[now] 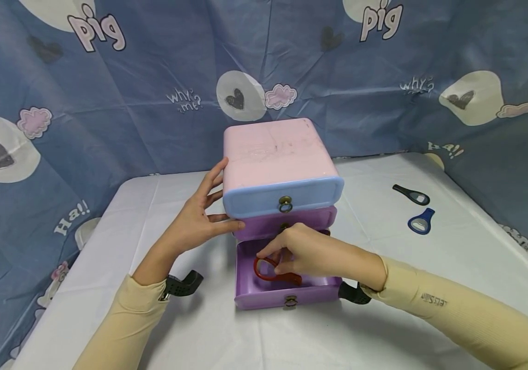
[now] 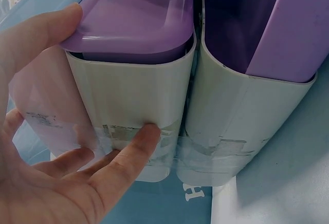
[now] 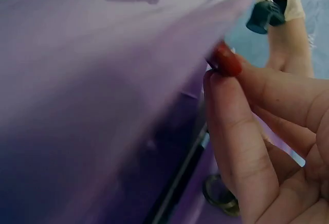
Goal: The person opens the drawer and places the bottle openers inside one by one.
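Desk [image 1: 384, 318], white cloth. Pink drawer chest [image 1: 278, 154] at centre; left hand [image 1: 194, 221] braces its left side, fingers straight, grasping nothing. Bottom purple drawer [image 1: 287, 295] pulled out. Right hand [image 1: 310, 254] reaches inside, fingers pinching red bottle opener [image 1: 270, 272]; long axis runs left-right, loop leftward. Two more openers lie well apart, right.

Fingers [image 3: 231, 126] pinching red opener [image 3: 224, 59], purple drawer [image 3: 92, 106]

Even, bright indoor light with soft shadows under the arms, a faint sheen on the pink chest [image 1: 275, 151], and the right wrist view blurred close-up.
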Tool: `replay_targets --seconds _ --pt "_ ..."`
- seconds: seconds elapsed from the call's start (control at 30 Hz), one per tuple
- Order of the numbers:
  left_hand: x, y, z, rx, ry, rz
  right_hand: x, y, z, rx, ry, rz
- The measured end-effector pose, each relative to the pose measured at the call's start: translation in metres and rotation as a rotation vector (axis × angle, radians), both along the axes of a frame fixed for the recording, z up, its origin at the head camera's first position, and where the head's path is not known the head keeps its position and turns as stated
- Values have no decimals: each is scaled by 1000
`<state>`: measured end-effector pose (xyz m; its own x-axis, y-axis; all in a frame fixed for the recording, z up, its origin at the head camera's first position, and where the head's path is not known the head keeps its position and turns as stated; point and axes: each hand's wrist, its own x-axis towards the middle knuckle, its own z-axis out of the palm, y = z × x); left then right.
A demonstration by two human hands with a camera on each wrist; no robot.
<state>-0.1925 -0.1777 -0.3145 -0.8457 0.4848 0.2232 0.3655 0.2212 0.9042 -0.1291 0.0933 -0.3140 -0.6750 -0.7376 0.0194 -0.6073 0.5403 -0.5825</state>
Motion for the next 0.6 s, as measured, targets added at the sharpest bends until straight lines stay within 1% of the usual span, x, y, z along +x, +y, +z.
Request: replay_targets --seconds 0.2,0.43,0.6 --pt "-2 0 2 -12 10 1 -3 -10 -4 31 5 50" --pt "-3 -1 2 -15 17 2 -3 -19 -8 107 -2 57" --pt "-1 -1 0 -16 2 1 -2 -23 -14 158 -27 46"
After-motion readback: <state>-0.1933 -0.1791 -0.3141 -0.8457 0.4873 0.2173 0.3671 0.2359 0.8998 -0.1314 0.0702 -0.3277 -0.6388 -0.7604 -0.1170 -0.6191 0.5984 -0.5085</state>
